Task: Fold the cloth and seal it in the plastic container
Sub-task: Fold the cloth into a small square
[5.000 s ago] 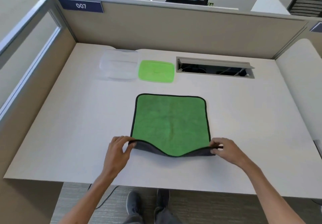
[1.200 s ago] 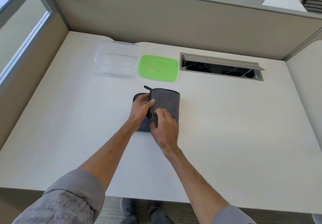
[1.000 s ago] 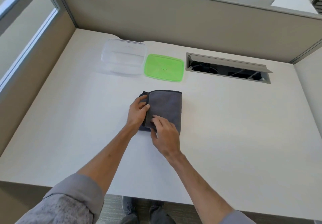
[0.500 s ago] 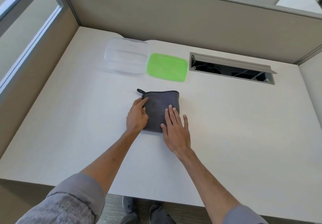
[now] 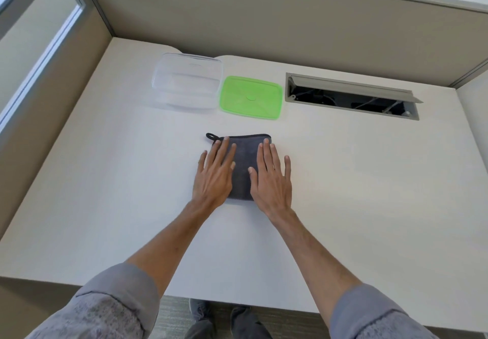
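I press my left hand and right hand, fingers spread flat, on the folded cloth between them to crease it.

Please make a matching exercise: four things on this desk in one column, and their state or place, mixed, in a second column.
1. cloth
2. lid
3. container
4. cable slot

a. clear, open, far left
b. folded, grey, under both flat hands
c. open, wires inside
d. green, flat between container and slot

Pairs: 1-b, 2-d, 3-a, 4-c
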Tool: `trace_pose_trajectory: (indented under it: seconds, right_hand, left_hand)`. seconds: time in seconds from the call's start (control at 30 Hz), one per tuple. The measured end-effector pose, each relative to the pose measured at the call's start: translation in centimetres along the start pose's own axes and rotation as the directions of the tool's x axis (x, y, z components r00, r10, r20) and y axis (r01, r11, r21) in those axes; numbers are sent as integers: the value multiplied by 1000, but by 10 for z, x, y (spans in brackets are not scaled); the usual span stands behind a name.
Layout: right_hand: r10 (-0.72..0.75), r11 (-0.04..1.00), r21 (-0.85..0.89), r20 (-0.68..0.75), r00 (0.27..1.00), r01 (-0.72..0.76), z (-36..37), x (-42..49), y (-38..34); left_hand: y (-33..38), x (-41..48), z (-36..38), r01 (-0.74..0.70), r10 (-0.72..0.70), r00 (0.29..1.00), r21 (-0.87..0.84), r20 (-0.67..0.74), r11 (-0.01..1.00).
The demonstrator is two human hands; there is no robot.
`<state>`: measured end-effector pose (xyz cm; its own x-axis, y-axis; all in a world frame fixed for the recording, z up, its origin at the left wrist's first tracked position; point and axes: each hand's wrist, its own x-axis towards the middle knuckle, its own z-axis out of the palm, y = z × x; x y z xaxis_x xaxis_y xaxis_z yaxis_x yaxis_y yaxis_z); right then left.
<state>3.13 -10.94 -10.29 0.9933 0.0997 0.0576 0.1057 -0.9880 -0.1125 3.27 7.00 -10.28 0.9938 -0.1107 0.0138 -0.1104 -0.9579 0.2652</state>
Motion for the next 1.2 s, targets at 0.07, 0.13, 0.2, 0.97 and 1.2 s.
trace_pose_trajectory:
  seconds: [0.07, 0.13, 0.2, 0.97, 1.2]
  right_hand:
    - [5, 1000, -7, 27, 1000, -5, 5, 1, 3]
    - [13, 1000, -6, 55, 998, -12, 10, 2, 4]
    - [24, 1000, -9, 75, 997, -23, 14, 3, 2]
    - [-326, 945, 6, 22, 945, 326, 3, -66, 33]
    - [-398, 913, -129, -77, 914, 387, -6, -46, 69]
  left_hand:
    - [-3, 0, 4, -60, 59, 997, 35, 47, 998]
    - [-9, -1, 8, -51, 48, 996, 40, 72, 998]
    - [-15, -3, 11, -39, 37, 997, 36, 64, 999]
    - [-14, 45, -3, -167, 146, 980, 164, 135, 972]
    - [-8, 11, -5, -67, 38, 992, 259, 117, 964]
